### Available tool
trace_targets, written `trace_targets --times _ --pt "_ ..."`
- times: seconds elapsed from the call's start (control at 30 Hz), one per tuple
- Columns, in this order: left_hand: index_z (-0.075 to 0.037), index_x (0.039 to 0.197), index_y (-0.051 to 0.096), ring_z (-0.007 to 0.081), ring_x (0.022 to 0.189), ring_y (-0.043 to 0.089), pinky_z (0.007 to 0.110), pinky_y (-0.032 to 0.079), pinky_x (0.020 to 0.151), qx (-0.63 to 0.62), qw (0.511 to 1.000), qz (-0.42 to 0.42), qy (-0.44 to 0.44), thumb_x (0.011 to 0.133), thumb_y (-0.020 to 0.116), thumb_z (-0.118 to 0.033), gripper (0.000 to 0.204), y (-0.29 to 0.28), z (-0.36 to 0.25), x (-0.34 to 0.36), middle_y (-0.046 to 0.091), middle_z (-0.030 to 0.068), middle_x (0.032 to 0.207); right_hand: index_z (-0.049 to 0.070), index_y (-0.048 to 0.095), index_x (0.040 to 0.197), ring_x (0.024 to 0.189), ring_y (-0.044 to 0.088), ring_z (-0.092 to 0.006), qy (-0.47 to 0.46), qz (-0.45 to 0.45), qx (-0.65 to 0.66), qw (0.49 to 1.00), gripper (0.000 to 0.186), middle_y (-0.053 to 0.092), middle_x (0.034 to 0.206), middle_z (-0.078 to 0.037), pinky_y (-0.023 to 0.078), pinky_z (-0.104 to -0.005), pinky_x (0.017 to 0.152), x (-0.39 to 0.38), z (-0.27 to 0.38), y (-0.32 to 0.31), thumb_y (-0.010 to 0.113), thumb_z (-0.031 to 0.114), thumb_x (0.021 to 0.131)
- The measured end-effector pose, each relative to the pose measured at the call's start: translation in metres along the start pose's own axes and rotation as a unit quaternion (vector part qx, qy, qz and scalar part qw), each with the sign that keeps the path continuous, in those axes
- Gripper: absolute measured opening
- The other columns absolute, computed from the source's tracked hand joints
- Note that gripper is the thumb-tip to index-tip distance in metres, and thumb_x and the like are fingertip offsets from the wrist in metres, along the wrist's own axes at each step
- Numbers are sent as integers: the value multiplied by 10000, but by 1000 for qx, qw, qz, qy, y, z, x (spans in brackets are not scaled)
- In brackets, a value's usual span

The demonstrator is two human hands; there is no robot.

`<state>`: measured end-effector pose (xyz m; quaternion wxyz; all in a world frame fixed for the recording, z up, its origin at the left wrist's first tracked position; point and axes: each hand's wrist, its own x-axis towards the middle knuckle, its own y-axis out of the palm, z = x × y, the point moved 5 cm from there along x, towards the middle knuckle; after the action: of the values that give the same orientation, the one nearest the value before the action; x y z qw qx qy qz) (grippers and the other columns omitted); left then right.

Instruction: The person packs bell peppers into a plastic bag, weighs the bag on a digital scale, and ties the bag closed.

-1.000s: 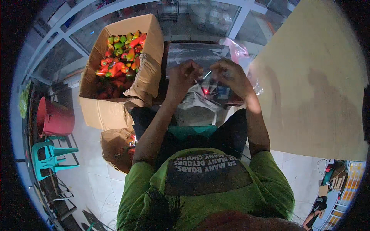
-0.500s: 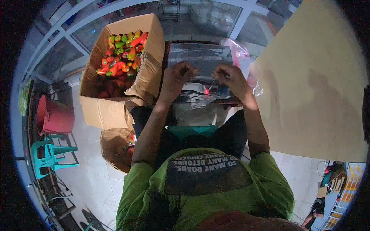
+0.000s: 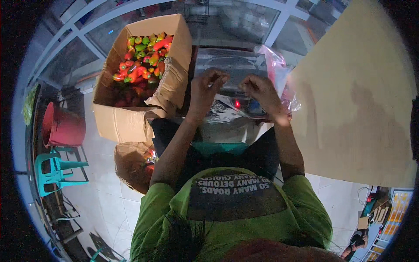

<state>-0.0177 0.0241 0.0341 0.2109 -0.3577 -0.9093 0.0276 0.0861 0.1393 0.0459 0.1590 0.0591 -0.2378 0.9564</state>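
Both my hands hover over a small table in front of me, a short gap apart. My left hand is closed, thumb and fingertips pressed together. My right hand has its fingers curled in likewise, facing the left one. Whatever they pinch, if anything, is too small or thin to make out. Beneath them a clear plastic sheet lies over the dark tabletop. Crumpled shiny film bunches at the near edge, beside a glowing red spot.
Left of the table stands a cardboard box of red and green peppers. A smaller brown container sits below it. Pink and clear plastic bags lie at the table's right, near a large tan board. A red bin and turquoise chair stand far left.
The view has shifted slightly, so the box and table sit a little further right. My hands stay close together over the plastic, and the crumpled film beneath has changed shape.
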Motion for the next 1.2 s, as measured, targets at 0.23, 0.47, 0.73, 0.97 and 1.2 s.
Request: trace_targets --times 0.23,0.47,0.73,0.97,1.2 --pt "8 705 507 116 588 475 249 377 545 87 995 -6 38 763 542 -140 163 -1 2 0 507 68 625 11 544 779 555 488 -105 27 -31 -82 996 163 551 661 -56 405 -255 530 -8 -13 -5 546 173 766" --pt "-37 701 456 84 623 408 236 356 577 -62 998 1 -1 791 515 -136 147 1 6 -2 469 0 645 18 547 765 593 514 -110 21 -73 -45 996 168 560 645 -72 407 -267 544 -8 0 -3 551 185 765" --pt "-8 719 473 63 552 382 210 324 502 -63 996 -68 -10 791 527 -133 154 -21 10 -4 425 -10 588 42 490 721 534 371 -38 49 -75 -47 995 133 424 600 32 298 -186 473 -12 3 -17 504 148 799" --pt "-45 732 471 41 570 369 184 308 517 -130 986 -107 6 805 514 -132 122 -34 -7 0 411 -27 604 61 497 751 534 352 -30 46 -148 203 967 96 433 611 40 272 -152 486 -9 -1 -34 468 120 821" --pt "-39 748 477 39 592 390 180 332 540 -124 986 -113 -4 800 515 -106 92 -32 -21 -1 432 -35 627 42 496 748 544 352 -32 39 -187 180 965 81 458 644 27 257 -153 478 -8 1 -31 468 85 810"
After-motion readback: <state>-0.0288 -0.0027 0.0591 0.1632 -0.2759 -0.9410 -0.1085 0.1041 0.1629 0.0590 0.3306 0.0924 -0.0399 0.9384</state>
